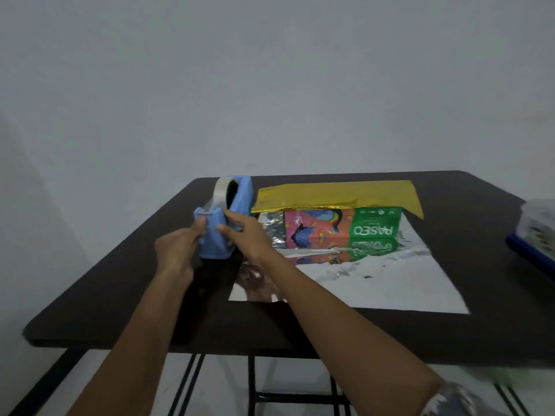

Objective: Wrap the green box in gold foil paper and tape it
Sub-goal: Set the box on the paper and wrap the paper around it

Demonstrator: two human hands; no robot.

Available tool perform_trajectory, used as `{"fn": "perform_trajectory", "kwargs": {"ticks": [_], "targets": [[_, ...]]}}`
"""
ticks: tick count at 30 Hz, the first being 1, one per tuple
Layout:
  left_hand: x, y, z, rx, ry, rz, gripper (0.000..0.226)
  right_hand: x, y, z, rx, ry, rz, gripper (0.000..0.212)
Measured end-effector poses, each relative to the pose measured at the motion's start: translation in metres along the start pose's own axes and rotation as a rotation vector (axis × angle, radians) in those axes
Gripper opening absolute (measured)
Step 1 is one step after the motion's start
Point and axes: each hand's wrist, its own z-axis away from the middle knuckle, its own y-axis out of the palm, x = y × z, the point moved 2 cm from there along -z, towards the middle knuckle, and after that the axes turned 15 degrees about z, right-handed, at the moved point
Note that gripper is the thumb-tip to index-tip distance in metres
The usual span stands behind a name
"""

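The green box [339,225] sits on the dark bench [120,280], in the middle of the foil paper [375,283]. The paper's shiny silver side faces up. Its gold side is folded over the top of the box. Just left of the box stands a blue tape holder [240,199] with a roll of clear tape [220,190]. The right hand [246,235] grips the holder's side. The left hand [177,244] pinches the tape end at the front. A blue tray [531,244] is at the right edge.
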Motion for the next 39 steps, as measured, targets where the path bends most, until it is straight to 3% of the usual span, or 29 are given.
{"fn": "perform_trajectory", "kwargs": {"ticks": [4, 6, 8, 11, 14, 16, 20, 23, 26, 32, 36, 39], "targets": [[0.008, -0.009, 0.005, 0.006, -0.101, 0.100, 0.010, 0.003, -0.027, 0.009, 0.033, -0.085, 0.154, 0.044], [0.007, -0.010, 0.013, -0.029, -0.092, 0.133, 0.009, 0.004, -0.060, 0.021, -0.097, -0.159, 0.245, 0.037], [0.002, -0.011, 0.023, -0.101, 0.039, 0.194, 0.014, 0.000, -0.103, 0.032, -0.251, -0.188, 0.453, 0.035], [-0.003, -0.005, 0.046, -0.090, 0.329, 0.172, 0.024, -0.024, -0.175, 0.043, -0.335, -0.046, 0.797, 0.042], [-0.002, 0.028, 0.069, 0.119, 0.344, 0.175, 0.025, -0.059, -0.224, 0.049, -0.224, 0.140, 0.985, 0.047], [0.004, 0.061, 0.081, 0.285, 0.264, 0.123, 0.024, -0.075, -0.234, 0.051, -0.155, 0.168, 1.008, 0.048], [0.023, 0.114, 0.096, 0.467, 0.202, -0.006, 0.018, -0.083, -0.232, 0.056, -0.202, 0.104, 0.977, 0.059], [0.041, 0.131, 0.102, 0.481, 0.155, -0.003, 0.019, -0.082, -0.230, 0.062, -0.271, 0.007, 1.124, 0.092], [0.059, 0.135, 0.101, 0.477, 0.106, 0.002, 0.020, -0.087, -0.232, 0.065, -0.259, -0.026, 1.312, 0.096], [0.075, 0.127, 0.098, 0.485, -0.048, 0.016, 0.014, -0.092, -0.225, 0.069, -0.375, 0.065, 1.094, 0.120], [0.075, 0.126, 0.099, 0.499, -0.035, -0.035, 0.021, -0.091, -0.223, 0.068, -0.404, 0.066, 1.077, 0.124], [0.077, 0.126, 0.098, 0.509, -0.042, -0.032, 0.021, -0.094, -0.224, 0.068, -0.406, 0.014, 1.072, 0.107]]}}
